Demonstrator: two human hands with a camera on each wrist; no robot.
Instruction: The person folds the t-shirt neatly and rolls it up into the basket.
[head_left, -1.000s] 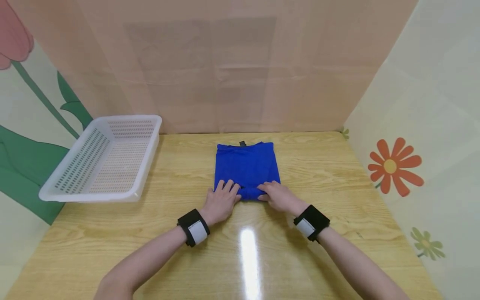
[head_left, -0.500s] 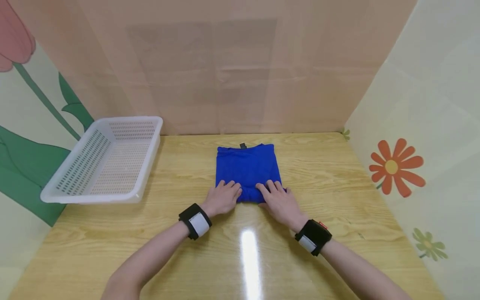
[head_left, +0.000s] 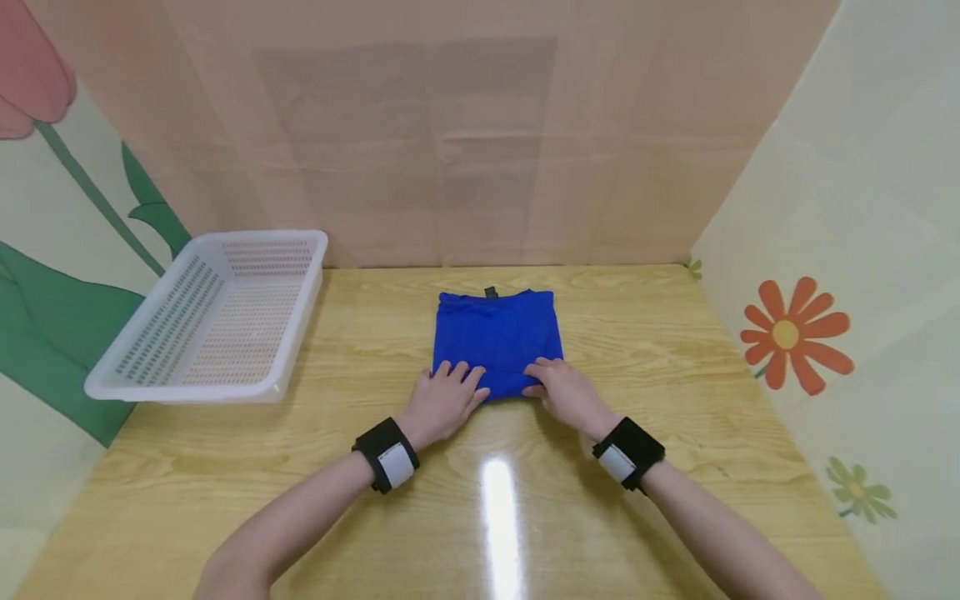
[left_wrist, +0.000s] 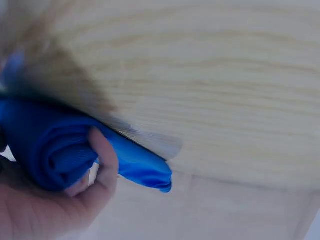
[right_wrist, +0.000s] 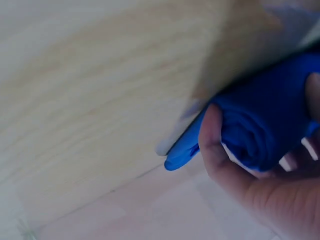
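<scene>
A blue garment, folded into a rough square, lies on the table with a small black tag at its far edge. Its near edge is rolled up, and the coiled end of the roll shows in both wrist views. My left hand holds the roll at its left end; a finger curls over the coil in the left wrist view. At the other end my right hand grips the roll, thumb and fingers bent round it. The middle of the roll shows between the hands.
A white perforated plastic basket stands on the left of the wooden table, near the back. A pinkish-brown sheet rises behind the table. Flower-patterned walls border both sides.
Half a second ago the right hand's fingers lay spread over the roll; now they are drawn in round its end again. The left hand stays about where it was.
</scene>
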